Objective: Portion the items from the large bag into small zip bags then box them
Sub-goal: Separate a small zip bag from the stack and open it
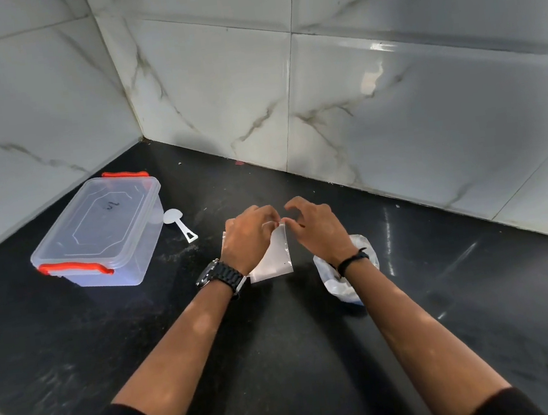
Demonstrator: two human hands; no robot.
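Both hands meet over the middle of the black bench [284, 361], working the top edge of a small zip bag [277, 258] that hangs from their fingertips. The left hand [250, 236] has its fingers curled round the bag's upper edge, and the right hand [314, 226] pinches the same edge just beside it, thumb and forefinger pressed together at the bag's top right corner. The bag is translucent white and tilted, its lower end near the left wrist, which wears a dark watch [221, 277] (the right wrist carries a thin black band). Partly hidden behind the right forearm, the large bag [362, 248] sits crumpled on the bench, near the zip bag but apart from it. Well to the left stands a clear plastic box [103, 233] with its lid on and red-orange clasps at both ends. A white scoop [179, 224] lies just beside the box's right side. Marbled grey tiles line the corner walls behind.
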